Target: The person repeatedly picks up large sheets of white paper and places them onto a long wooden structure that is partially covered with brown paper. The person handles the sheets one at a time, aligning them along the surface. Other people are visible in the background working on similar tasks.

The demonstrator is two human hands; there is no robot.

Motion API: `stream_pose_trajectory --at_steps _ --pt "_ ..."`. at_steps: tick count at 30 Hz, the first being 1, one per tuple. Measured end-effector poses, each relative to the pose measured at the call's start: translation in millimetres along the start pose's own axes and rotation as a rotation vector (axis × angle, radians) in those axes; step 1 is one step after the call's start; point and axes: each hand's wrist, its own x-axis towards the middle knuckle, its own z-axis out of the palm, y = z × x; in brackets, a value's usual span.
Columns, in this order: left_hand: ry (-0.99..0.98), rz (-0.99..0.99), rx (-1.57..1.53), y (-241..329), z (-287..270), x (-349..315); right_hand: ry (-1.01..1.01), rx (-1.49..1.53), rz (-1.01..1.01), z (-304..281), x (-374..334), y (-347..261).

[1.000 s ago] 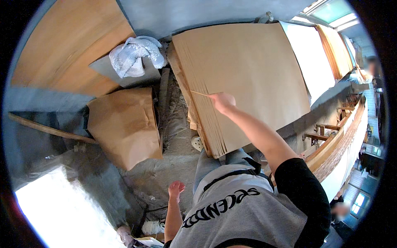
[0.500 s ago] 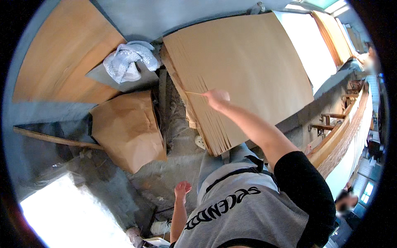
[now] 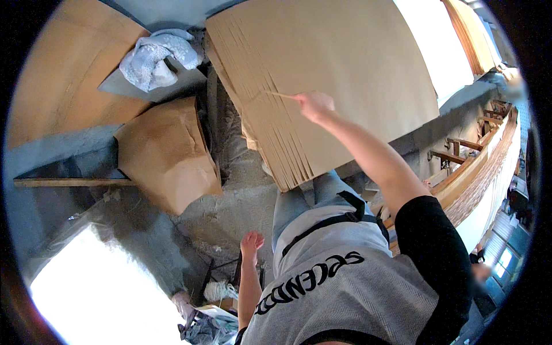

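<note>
My right hand (image 3: 317, 107) is closed around the end of a thin, light-coloured stick (image 3: 282, 95). The stick points left over a large stack of brown paper sheets (image 3: 351, 63), whose left edges are fanned out in narrow steps. Its tip is over these stepped edges; whether it touches them I cannot tell. At my side hangs my left hand (image 3: 251, 246), away from the stack, its fingers loosely curved and nothing visible in them.
To the left are a crumpled brown sheet (image 3: 164, 152), a white patterned cloth (image 3: 158, 60) and a wooden board (image 3: 69, 75). White sheets (image 3: 440, 52) lie beyond the stack on the right. A long wooden frame (image 3: 471, 167) runs along the right, with other people farther off.
My right hand and the stick have moved right across the stack, away from its fanned left edge. The whole view has shifted somewhat. My left hand stays low at my side.
</note>
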Motion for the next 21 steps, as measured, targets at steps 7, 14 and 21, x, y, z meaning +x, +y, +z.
stream_pose_trajectory --at_steps 7,14,21 --pt "-0.006 0.121 -0.033 18 50 9 0.014 0.022 0.027 -21 -21 54" --pt "-0.030 0.192 -0.053 47 125 0 0.020 0.033 -0.071 -2 -39 84" --pt "-0.010 0.237 -0.051 32 180 4 0.023 0.082 -0.200 -11 -56 85"
